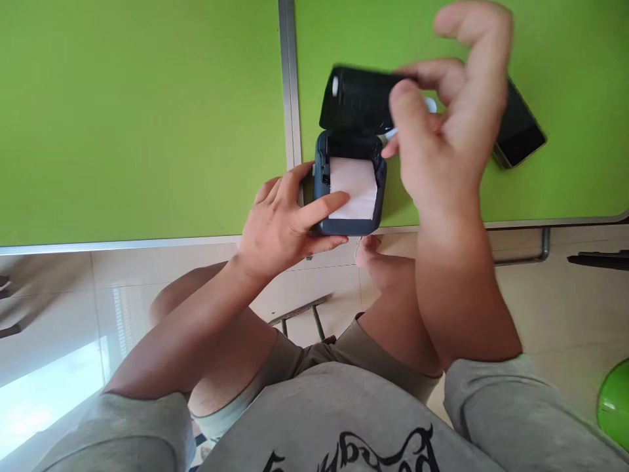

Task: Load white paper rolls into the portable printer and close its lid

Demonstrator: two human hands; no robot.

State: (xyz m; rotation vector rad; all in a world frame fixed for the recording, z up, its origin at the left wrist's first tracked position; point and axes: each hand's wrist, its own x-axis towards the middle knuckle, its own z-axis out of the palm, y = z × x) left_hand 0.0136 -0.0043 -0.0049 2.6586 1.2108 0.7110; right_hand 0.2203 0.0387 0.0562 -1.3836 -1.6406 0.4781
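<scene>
A small dark blue printer sits at the near edge of a green table, its black lid swung open and up. A white paper roll lies in its bay. My left hand grips the printer's left side, with the index finger lying across the paper. My right hand hovers over the open lid, thumb and forefinger pinched at the lid's right edge. The other fingers are curled and blurred by motion.
A black phone lies on the table to the right, partly behind my right hand. A metal seam joins two green table tops. Below the table edge are my knees, pale floor tiles and a green seat at the lower right.
</scene>
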